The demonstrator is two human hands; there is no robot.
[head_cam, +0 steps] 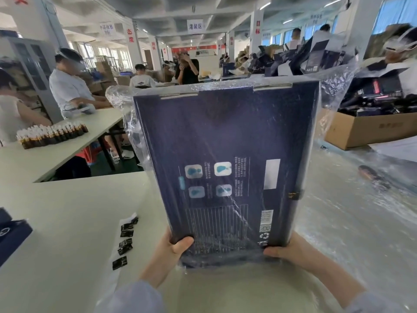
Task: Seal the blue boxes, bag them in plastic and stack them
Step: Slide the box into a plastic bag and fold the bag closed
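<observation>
The box [225, 166] fills the centre of the frame, lifted off the table [67, 211] and tipped up on end with its printed back towards the camera. The bag [334, 93] already covers it, with loose plastic ballooning past the upper corners, so the bagging step looks nearly done. The left hand [169, 249] clamps the lower left corner, thumb pressed on the face and the other fingers hidden behind. The right hand [291, 251] grips the lower right corner, thumb along the bottom edge; its other fingers cannot be seen. Holding the box by its bottom end probably lets it settle fully into the bag. Black stickers [125, 242] lie at lower left, probably there for sealing. More plastic [349, 222] spreads across the right.
</observation>
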